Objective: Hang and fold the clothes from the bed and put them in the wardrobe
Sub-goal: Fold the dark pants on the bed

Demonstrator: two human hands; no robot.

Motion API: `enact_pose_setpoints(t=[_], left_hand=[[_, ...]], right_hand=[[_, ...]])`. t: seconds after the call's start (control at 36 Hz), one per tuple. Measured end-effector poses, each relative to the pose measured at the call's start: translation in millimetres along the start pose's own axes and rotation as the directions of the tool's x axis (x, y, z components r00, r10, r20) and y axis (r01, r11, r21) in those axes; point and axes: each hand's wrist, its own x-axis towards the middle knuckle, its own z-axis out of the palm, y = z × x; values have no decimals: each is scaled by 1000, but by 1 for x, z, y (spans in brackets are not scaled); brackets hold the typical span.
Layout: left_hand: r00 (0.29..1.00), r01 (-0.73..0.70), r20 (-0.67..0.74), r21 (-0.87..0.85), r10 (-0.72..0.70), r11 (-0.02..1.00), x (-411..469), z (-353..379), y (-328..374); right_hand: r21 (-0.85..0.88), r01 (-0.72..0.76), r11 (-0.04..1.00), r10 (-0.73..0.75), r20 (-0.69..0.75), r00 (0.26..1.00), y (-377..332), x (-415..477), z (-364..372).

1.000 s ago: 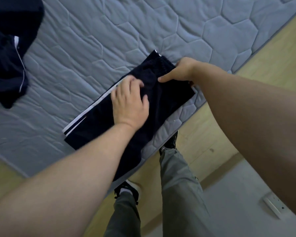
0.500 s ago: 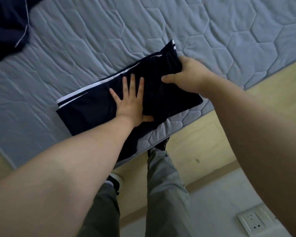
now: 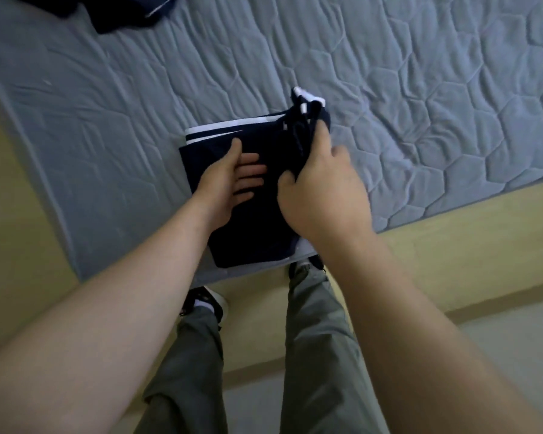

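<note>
At the quilted mattress [image 3: 420, 89] edge, the right hand [image 3: 323, 189] clenches bunched navy track pants [image 3: 257, 233] with 2 white stripes; the left hand [image 3: 229, 180] lies flat on their folded rectangle, fingers straight.

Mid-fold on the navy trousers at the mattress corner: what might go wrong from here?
1. The navy trousers sit right at the corner of the mattress; a tug may slide them off its edge.
2. The right hand pinches a bunched end with the drawstring dangling, while the left hand lies flat on the fabric; the fold could land lumpy or crooked.
</note>
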Motion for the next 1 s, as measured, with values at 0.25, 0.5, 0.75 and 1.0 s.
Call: enact_pose_setpoints(t=[0.25,0.5,0.75,1.0], left_hand=[[995,98,46,-440,-86,892,9,-85,-33],[998,53,57,-327,-36,944,5,-95,-49],[880,19,-475,26,-4,999,22,-56,-62],[969,206,-100,-189,-227,960,8,-78,-61]], right_hand=[[-105,32,994,-17,139,990,-59,-9,121],[231,50,972,-118,290,950,-33,9,133],[201,-236,951,270,-165,949,29,54,103],[319,-408,855,345,237,908,49,72,97]])
